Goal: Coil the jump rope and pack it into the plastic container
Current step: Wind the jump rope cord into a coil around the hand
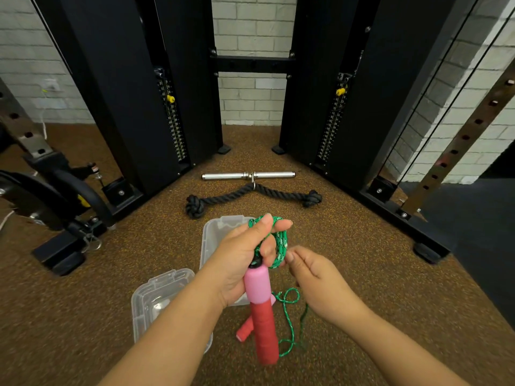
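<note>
Green rope coils [278, 240] plus pink handle [257, 285] gripped in left hand [242, 263]; right hand [315, 285] at 3 o'clock pinches loose strand [289, 316]; clear container [214, 235] behind.

The plastic container [211, 240] stood on the floor [348, 274], its lid [156, 296] nearer and to the left. A second handle [245, 330] lay right of the lid. Behind the container lay a triceps rope [231, 195], a metal bar [223, 176] beyond it.
</note>
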A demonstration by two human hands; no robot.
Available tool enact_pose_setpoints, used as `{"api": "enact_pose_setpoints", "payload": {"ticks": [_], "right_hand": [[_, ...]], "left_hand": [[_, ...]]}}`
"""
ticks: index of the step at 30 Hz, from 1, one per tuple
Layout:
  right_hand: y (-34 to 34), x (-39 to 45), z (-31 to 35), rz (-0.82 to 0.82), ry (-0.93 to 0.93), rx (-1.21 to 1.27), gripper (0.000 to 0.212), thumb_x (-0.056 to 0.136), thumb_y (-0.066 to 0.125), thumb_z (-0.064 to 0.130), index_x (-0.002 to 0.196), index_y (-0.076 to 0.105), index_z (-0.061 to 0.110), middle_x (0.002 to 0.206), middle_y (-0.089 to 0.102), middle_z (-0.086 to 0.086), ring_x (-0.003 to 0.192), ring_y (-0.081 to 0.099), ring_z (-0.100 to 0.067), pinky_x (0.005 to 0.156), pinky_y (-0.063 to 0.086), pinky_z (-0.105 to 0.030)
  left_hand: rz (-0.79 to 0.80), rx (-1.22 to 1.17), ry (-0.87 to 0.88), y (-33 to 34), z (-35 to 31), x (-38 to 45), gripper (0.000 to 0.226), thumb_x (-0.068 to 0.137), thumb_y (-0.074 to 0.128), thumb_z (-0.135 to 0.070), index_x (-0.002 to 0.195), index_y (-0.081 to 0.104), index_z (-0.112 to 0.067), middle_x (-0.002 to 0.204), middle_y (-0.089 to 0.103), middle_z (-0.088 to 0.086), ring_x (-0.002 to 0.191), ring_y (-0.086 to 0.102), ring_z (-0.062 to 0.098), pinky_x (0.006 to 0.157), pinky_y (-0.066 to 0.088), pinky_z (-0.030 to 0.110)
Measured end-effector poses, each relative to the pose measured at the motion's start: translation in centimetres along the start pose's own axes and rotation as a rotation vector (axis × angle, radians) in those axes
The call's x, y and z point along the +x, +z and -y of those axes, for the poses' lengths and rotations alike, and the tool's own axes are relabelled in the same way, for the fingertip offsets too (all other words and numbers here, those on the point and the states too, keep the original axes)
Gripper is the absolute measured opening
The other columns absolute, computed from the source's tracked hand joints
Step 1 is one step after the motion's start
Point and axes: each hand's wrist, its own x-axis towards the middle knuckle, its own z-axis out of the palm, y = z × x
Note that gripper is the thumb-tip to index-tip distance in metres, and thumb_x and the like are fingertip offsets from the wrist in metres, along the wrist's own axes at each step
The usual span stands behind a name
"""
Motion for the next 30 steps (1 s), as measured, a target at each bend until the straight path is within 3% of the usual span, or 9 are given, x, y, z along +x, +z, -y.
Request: {"api": "enact_pose_setpoints", "payload": {"ticks": [5,8,13,17,20,23,25,27,30], "right_hand": [[0.0,-0.6,-0.1,0.069,-0.019,-0.106,0.030,0.097,0.047,0.015,0.084,0.057,0.040,0.062,0.052,0.015,0.056,0.045,-0.001,0.055,0.036,-0.018],[-0.2,-0.9,-0.1,0.076,-0.033,-0.179,0.027,0.095,0.053,0.031,0.071,0.064,0.038,0.056,0.057,0.019,0.054,0.048,0.000,0.054,0.035,-0.017],[-0.6,-1.1,0.4,0.048,-0.051,-0.188,0.041,0.092,0.048,0.048,0.058,0.060,0.030,0.049,0.054,0.012,0.050,0.049,-0.003,0.054,0.037,-0.025],[-1.4,-1.1,1.4,0.104,-0.188,-0.183,0.021,0.095,0.050,0.035,0.078,0.062,0.040,0.078,0.065,0.024,0.078,0.059,0.004,0.069,0.045,-0.019],[-2.9,-0.8,2.3,0.036,-0.171,-0.079,0.023,0.096,0.050,0.031,0.083,0.068,0.026,0.078,0.067,0.019,0.076,0.061,0.003,0.068,0.047,-0.018],[-4.1,-0.1,2.7,-0.062,-0.110,-0.014,0.024,0.093,0.051,0.035,0.075,0.065,0.030,0.060,0.058,0.019,0.057,0.051,0.002,0.055,0.040,-0.018],[-4.6,0.3,2.3,-0.100,-0.058,0.008,0.028,0.088,0.048,0.048,0.071,0.062,0.032,0.061,0.053,0.009,0.058,0.049,-0.008,0.056,0.045,-0.038],[-4.6,0.6,1.6,-0.094,-0.004,0.043,0.034,0.085,0.045,0.056,0.071,0.061,0.030,0.061,0.046,-0.004,0.057,0.043,-0.019,0.053,0.041,-0.041],[-3.6,0.7,0.4,-0.062,0.048,0.093,0.038,0.089,0.046,0.058,0.073,0.064,0.029,0.058,0.039,0.000,0.056,0.038,-0.018,0.055,0.036,-0.037]], "left_hand": [[0.019,0.054,0.009,-0.5,-0.3,-0.1,0.031,0.096,0.045,-0.021,0.117,0.062,-0.007,0.075,0.072,0.001,0.055,0.054,0.008,0.055,0.050,0.022],[0.039,0.137,0.020,-0.7,-0.5,-0.2,0.029,0.094,0.047,-0.011,0.122,0.057,-0.013,0.108,0.074,0.004,0.074,0.063,0.010,0.079,0.053,0.028],[0.001,0.484,0.023,-1.2,-0.3,0.0,0.029,0.100,0.038,-0.027,0.119,0.060,-0.025,0.117,0.070,-0.008,0.104,0.065,0.014,0.099,0.046,0.032],[0.018,0.714,-0.107,-0.9,-0.4,-0.7,0.038,0.100,0.026,-0.043,0.109,0.062,-0.035,0.095,0.064,-0.011,0.068,0.058,-0.005,0.058,0.044,0.012],[0.087,0.830,-0.184,-0.9,-0.5,-1.0,0.041,0.097,0.025,-0.053,0.101,0.062,-0.035,0.089,0.064,-0.019,0.079,0.056,-0.008,0.065,0.043,0.020],[0.232,0.831,-0.190,-0.8,-0.2,-0.8,0.045,0.093,0.041,-0.051,0.105,0.064,-0.015,0.074,0.070,-0.009,0.065,0.061,0.001,0.067,0.048,0.028],[0.288,0.816,-0.174,-0.8,0.0,-0.6,0.038,0.095,0.048,-0.038,0.105,0.066,-0.006,0.066,0.065,0.000,0.070,0.060,0.013,0.084,0.050,0.031],[0.283,0.715,-0.145,-0.9,0.0,-0.4,0.031,0.097,0.046,-0.032,0.097,0.068,-0.010,0.057,0.054,-0.001,0.062,0.053,0.016,0.075,0.047,0.027],[0.164,0.423,-0.116,-0.9,-0.3,-0.3,0.030,0.098,0.043,-0.029,0.083,0.061,-0.011,0.048,0.042,-0.004,0.048,0.044,0.011,0.056,0.043,0.020]]}}
